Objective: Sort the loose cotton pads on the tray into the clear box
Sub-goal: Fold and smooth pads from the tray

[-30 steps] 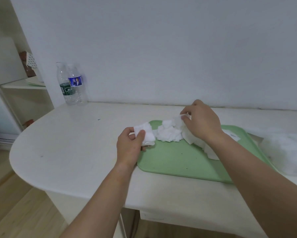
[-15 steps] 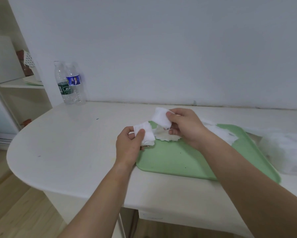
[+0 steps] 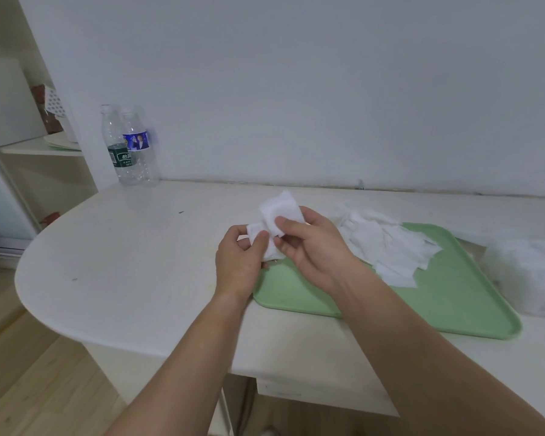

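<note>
Fingers of right hand pinch a square white cotton pad; left hand grips a small stack at left edge of green plastic tray. Risk: a loose pinch could drop pads.

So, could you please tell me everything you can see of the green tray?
The green tray is pale mint, plastic-looking, rectangular with rounded corners and a low raised rim. It lies flat on the white table. A loose heap of cotton pads covers its far part; the near part is bare. The clear box sits close by its right edge. The left hand and right hand hold pads over its left corner.
</note>
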`<state>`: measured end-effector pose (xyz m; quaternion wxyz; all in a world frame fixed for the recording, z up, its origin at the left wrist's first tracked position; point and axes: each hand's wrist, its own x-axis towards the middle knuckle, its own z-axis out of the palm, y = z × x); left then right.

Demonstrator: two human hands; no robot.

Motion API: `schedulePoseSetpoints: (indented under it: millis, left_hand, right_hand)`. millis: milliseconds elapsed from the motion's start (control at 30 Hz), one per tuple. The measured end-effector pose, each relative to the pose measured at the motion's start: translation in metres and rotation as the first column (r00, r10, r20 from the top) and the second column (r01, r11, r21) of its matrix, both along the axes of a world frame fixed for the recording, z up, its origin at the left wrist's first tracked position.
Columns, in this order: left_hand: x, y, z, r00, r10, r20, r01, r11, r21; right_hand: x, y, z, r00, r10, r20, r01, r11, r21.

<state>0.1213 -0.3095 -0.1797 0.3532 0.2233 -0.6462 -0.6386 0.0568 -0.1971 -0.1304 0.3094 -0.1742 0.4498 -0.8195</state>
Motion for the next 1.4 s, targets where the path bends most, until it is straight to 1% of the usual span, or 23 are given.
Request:
schedulePoseSetpoints:
  millis: [133, 233, 400, 600, 767, 867, 967, 1033, 1100, 1200, 1267, 1333, 1400]
  left_hand:
    - [0.002, 0.0, 0.002, 1.0, -0.017, -0.007, 0.017, 1.0, 0.021]
    - [0.002, 0.0, 0.002, 0.999, -0.034, -0.028, 0.035, 0.998, 0.052]
    - [0.0, -0.002, 0.002, 0.996, -0.071, -0.047, 0.076, 0.989, 0.123]
    - [-0.002, -0.004, 0.003, 0.998, -0.055, -0.027, 0.059, 0.987, 0.149]
    - [-0.004, -0.006, 0.001, 0.999, -0.041, -0.026, 0.045, 0.983, 0.179]
    - [-0.003, -0.004, 0.003, 0.998, -0.041, -0.054, 0.053, 0.968, 0.244]
    - [-0.003, -0.004, 0.006, 0.998, -0.059, -0.022, 0.063, 0.952, 0.298]
    - [-0.001, -0.003, 0.006, 0.998, -0.069, 0.008, 0.066, 0.977, 0.201]
    - [0.003, -0.002, 0.005, 0.997, -0.076, 0.003, 0.075, 0.992, 0.103]
    - [0.003, -0.003, 0.002, 0.995, -0.096, -0.017, 0.097, 0.992, 0.075]
    - [0.003, -0.003, 0.002, 0.996, -0.085, -0.011, 0.086, 0.994, 0.064]
    - [0.003, -0.003, 0.002, 0.999, -0.054, -0.003, 0.054, 0.997, 0.061]
    - [0.003, -0.001, 0.003, 0.999, -0.034, 0.007, 0.034, 0.999, 0.024]
  right_hand:
    - [0.007, -0.007, -0.007, 0.999, -0.05, -0.005, 0.05, 0.99, 0.132]
    - [0.006, -0.008, -0.011, 0.997, -0.08, -0.014, 0.082, 0.979, 0.185]
    - [0.003, -0.007, -0.013, 0.999, -0.033, -0.037, 0.042, 0.964, 0.263]
    - [-0.002, -0.007, -0.014, 0.99, -0.013, -0.143, 0.07, 0.913, 0.402]
    - [-0.004, -0.008, -0.012, 0.968, -0.033, -0.25, 0.157, 0.853, 0.497]
    - [-0.004, -0.009, -0.013, 0.961, -0.038, -0.273, 0.184, 0.826, 0.533]
    - [-0.005, -0.009, -0.017, 0.947, -0.059, -0.317, 0.233, 0.806, 0.544]
    - [-0.005, -0.008, -0.02, 0.923, -0.056, -0.381, 0.281, 0.775, 0.566]
    - [-0.004, -0.007, -0.022, 0.89, -0.04, -0.454, 0.331, 0.741, 0.584]
    - [-0.004, -0.006, -0.025, 0.846, -0.029, -0.532, 0.391, 0.712, 0.583]
    - [-0.004, -0.004, -0.026, 0.835, -0.025, -0.55, 0.4, 0.713, 0.576]
    - [-0.006, -0.002, -0.026, 0.849, -0.024, -0.527, 0.373, 0.734, 0.568]
    - [-0.008, 0.002, -0.024, 0.863, -0.014, -0.506, 0.342, 0.752, 0.564]
